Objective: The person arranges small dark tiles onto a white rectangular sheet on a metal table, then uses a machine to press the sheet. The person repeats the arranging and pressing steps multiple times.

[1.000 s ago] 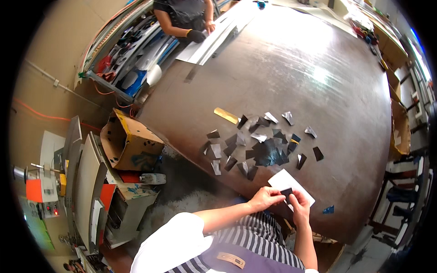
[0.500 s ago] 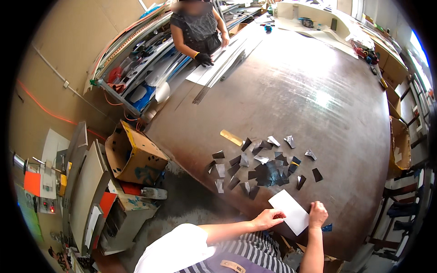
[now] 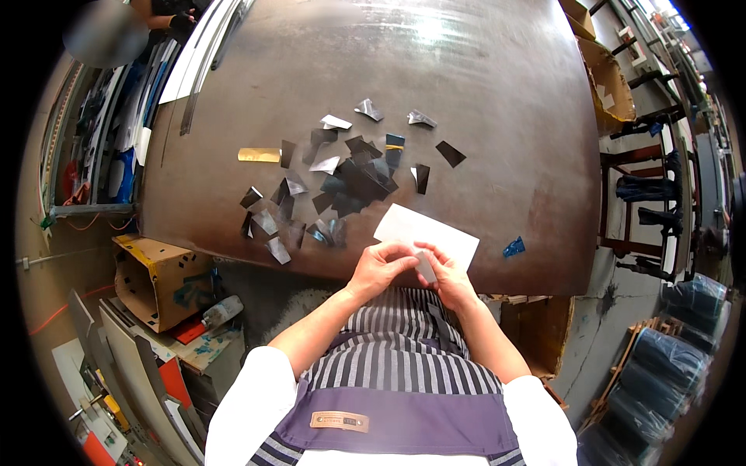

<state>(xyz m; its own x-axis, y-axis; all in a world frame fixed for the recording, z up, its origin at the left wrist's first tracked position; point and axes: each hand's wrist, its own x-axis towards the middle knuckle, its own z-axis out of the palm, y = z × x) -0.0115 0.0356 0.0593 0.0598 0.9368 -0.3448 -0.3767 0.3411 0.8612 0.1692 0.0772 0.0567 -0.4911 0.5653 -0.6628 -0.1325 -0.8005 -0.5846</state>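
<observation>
Close to the table's near edge, my left hand and my right hand meet, fingers bent. Between them is a small, flat grey piece, pinched by the fingertips of both. A white rectangular sheet lies on the table just beyond my hands, partly covered by them. Beyond it and to the left is a loose heap of dark, thin cut pieces, with several silvery ones scattered around. One dark piece carries a yellow band. A gold strip lies left of the heap.
A blue scrap lies on the brown table to the right. Cardboard boxes stand beside the table. At far left, a co-worker's dark-gloved hand is near long strips. Wrapped rolls and a chair stand right.
My view has tilted down and turned. My hands, apart at the white sheet's sides before, have come together, and a small grey piece now shows between them.
</observation>
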